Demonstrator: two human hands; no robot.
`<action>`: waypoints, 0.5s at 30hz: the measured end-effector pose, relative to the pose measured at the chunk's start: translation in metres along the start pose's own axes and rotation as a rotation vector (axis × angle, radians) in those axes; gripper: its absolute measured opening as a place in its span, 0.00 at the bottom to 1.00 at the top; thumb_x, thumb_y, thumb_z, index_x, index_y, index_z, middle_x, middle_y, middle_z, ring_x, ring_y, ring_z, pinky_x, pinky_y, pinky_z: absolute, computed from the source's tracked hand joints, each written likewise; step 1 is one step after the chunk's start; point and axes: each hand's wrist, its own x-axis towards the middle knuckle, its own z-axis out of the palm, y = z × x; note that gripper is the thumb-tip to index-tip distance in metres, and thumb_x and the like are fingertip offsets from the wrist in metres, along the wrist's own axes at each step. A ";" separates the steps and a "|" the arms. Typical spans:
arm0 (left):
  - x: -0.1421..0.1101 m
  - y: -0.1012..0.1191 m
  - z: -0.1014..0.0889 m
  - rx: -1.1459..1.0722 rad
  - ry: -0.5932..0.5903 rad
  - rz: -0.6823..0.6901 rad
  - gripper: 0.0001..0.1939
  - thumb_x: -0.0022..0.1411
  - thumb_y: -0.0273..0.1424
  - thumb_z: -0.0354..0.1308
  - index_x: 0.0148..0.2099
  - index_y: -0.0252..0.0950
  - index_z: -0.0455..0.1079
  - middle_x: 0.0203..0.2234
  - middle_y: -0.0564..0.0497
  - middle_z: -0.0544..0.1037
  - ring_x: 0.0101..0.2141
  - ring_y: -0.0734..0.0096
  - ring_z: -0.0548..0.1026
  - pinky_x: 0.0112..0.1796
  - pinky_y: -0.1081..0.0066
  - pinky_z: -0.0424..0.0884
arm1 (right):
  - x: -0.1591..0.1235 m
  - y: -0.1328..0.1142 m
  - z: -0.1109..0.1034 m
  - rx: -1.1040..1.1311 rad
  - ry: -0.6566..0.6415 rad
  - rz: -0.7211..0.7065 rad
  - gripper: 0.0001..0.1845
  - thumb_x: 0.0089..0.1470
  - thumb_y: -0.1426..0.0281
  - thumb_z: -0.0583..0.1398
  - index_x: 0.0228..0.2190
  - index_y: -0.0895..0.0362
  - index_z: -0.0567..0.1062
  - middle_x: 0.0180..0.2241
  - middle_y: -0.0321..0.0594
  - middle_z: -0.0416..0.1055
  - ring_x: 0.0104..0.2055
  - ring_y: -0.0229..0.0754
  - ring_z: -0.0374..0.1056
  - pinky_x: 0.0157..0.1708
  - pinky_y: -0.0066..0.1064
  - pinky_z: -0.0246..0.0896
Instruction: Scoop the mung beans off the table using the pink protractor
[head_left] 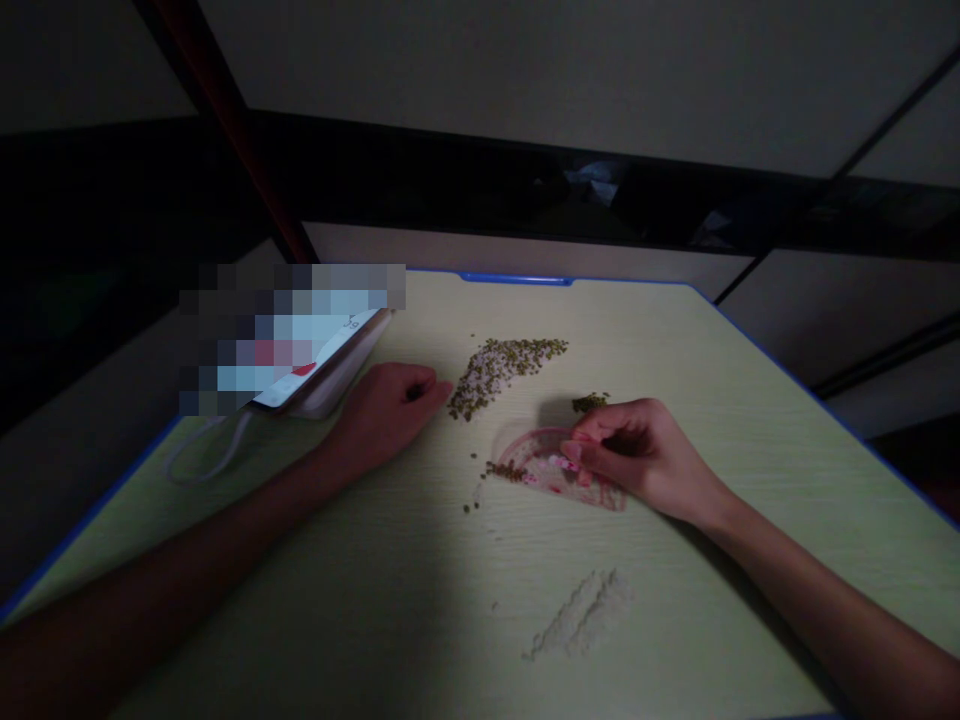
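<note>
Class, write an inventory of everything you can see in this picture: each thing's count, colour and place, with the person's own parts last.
Table: one, pale with blue edging, under everything
Blue strip: one, far table edge
Lit-screen device: one, partly pixelated, left
White object: one, beneath the device
Cable: one, whitish, left
Mixed pile: one, green and white, centre
Green pile: one, beyond right hand
Pale pile: one, near side
Pink see-through piece: one, in right hand
Brownish grains: several, at its left end
Pole: one, dark red, background
Left hand: one, beside mixed pile
Right hand: one, pinching pink piece
</note>
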 end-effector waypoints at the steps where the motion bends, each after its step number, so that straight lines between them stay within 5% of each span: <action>1: 0.000 0.000 0.000 0.000 -0.002 -0.004 0.18 0.53 0.37 0.47 0.15 0.38 0.49 0.12 0.58 0.52 0.18 0.76 0.54 0.22 0.72 0.48 | 0.000 0.000 -0.001 0.007 0.012 0.006 0.10 0.44 0.72 0.61 0.16 0.62 0.71 0.15 0.36 0.66 0.16 0.30 0.55 0.16 0.23 0.47; 15: -0.001 0.001 0.001 -0.001 -0.006 0.003 0.18 0.53 0.37 0.47 0.15 0.38 0.49 0.12 0.58 0.52 0.18 0.77 0.54 0.22 0.71 0.47 | 0.005 -0.004 0.005 0.027 0.059 -0.001 0.10 0.43 0.70 0.61 0.16 0.61 0.71 0.14 0.36 0.66 0.15 0.30 0.55 0.15 0.23 0.48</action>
